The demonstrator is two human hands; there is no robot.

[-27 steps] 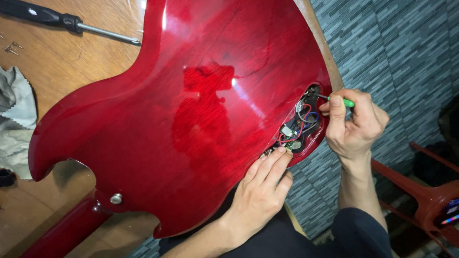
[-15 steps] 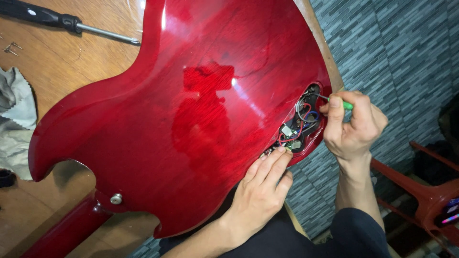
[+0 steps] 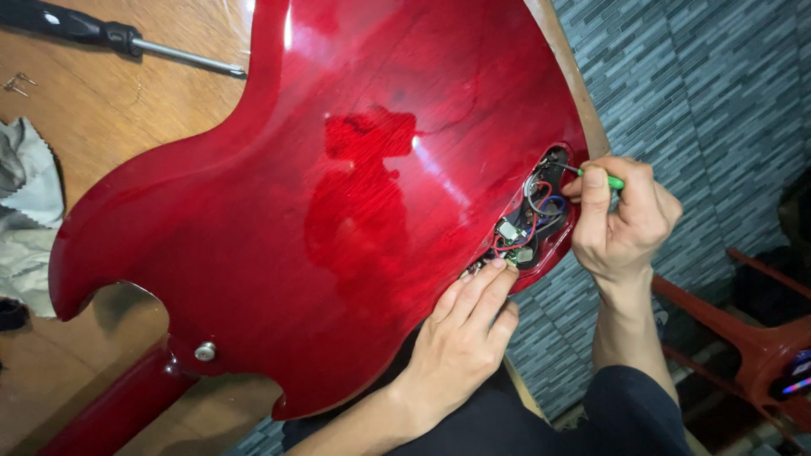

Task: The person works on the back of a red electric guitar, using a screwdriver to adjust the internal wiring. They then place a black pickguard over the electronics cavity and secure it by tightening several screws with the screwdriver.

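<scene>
Red guitar body [image 3: 338,211] lies back-up on wooden table [image 3: 101,110]. Versus 0.9 s ago: little changed. Right hand [image 3: 621,219] still pinches green-handled tool [image 3: 604,179], tip probably touching wiring in open cavity [image 3: 532,215]. Left hand [image 3: 460,338] stays flat, fingers together, at cavity edge. 1 screwdriver [image 3: 127,40] idle.

**Setting: small instrument repair bench, home or hobby workshop**

Wooden desk [image 3: 110,110], worn surface, carries a red electric guitar [image 3: 338,236] laid face down, rear control cavity [image 3: 532,215] open with coloured wires exposed. Black-handled screwdriver [image 3: 101,35] and loose small screws [image 3: 17,83] lie on the desk, grey rag [image 3: 25,211] at its edge. Floor of grey narrow-strip tiles [image 3: 718,93]; red plastic chair [image 3: 752,338] beside. Domestic rather than industrial look.
</scene>
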